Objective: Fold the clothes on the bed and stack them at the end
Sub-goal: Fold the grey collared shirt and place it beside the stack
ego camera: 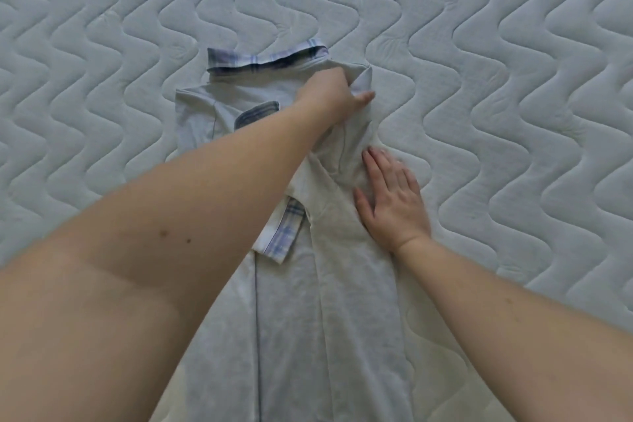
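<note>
Left grip (334, 93) pinching; right grip (392, 201) flat

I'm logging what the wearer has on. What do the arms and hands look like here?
Both arms are bare as far as the view reaches: no sleeves, gloves, watch or rings visible. The left hand and right hand are uncovered; two small dark spots mark the left forearm.

Pale grey shirt (342, 302) (plaid collar, plaid cuffs) flat lengthwise on mattress, sides folded inward, collar far end.

The shirt (325, 312) is pale heathered grey, with blue-and-white plaid on its collar (263, 57) and sleeve cuff (286, 233). The mattress (496, 62) is off-white, quilted in wavy lines.
</note>
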Available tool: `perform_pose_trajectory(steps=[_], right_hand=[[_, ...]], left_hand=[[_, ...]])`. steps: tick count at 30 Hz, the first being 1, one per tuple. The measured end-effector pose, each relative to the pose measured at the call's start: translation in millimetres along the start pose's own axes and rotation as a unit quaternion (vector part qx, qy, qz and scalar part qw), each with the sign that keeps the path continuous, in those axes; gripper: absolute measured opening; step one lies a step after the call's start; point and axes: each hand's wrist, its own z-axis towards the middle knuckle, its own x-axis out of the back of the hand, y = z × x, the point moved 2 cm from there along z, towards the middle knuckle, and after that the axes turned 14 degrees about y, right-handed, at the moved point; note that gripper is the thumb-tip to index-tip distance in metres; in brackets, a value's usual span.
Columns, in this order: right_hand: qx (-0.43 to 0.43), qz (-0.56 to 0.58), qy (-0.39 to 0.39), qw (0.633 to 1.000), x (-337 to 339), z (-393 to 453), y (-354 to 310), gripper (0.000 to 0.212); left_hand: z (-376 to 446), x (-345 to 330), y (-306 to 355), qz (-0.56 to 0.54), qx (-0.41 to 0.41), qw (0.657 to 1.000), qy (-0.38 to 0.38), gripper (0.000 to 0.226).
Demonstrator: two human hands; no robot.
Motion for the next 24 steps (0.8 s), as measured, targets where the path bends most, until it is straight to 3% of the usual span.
perform_pose_trajectory(steps=[2,5,8,17,20,24], right_hand=[[0.006,-0.004,0.001,1.0,-1.9,-0.1,1.1,0.061],[0.003,-0.008,-0.002,1.0,-1.9,0.4,1.8,0.061],[0.004,-0.013,0.001,1.0,-1.8,1.8,0.5,0.06],[0.001,-0.028,0.017,0.999,-9.0,0.5,1.8,0.063],[0.002,-0.027,0.019,0.999,-10.5,0.0,2.9,0.064],[0.001,-0.023,0.021,0.999,-11.0,-0.6,3.2,0.064]], left_hand=[[11.8,-1.8,5.9,-0.023,-0.027,0.999,-0.022,0.048],[22.4,-3.6,18.0,-0.007,-0.037,0.996,-0.082,0.062],[30.2,-2.9,22.1,0.009,-0.029,0.993,-0.116,0.053],[47.2,-13.0,-7.8,-0.258,0.061,0.963,-0.04,0.02],[49.1,-14.6,-11.9,-0.357,0.107,0.927,-0.036,0.031],[49.0,-13.6,-9.5,-0.416,0.069,0.907,-0.014,0.039]])
